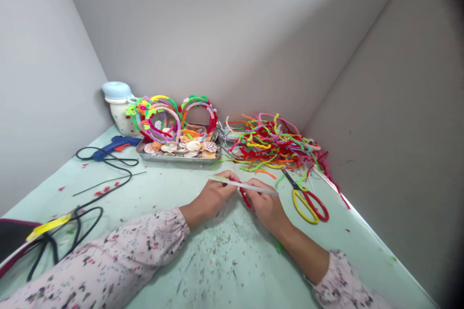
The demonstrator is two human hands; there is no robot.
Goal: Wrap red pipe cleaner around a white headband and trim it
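A thin whitish strip (259,188) with a yellow-green part at its left end is held between my two hands, above the middle of the table. My left hand (216,194) is closed on its left part, fingers pinched together. On the right part, my right hand (266,203) is closed too, its thumb and fingers on the strip. A red fuzzy piece (245,198) hangs between the hands, close to the right fingers. How the red piece joins the strip cannot be made out.
A metal tray (177,158) holds shells and colourful headbands (163,120). Fuzzy stems (271,147) lie piled at the back right, near scissors (306,200). At the left are a blue glue gun (115,146), a black cable (125,174) and a white cup (121,113).
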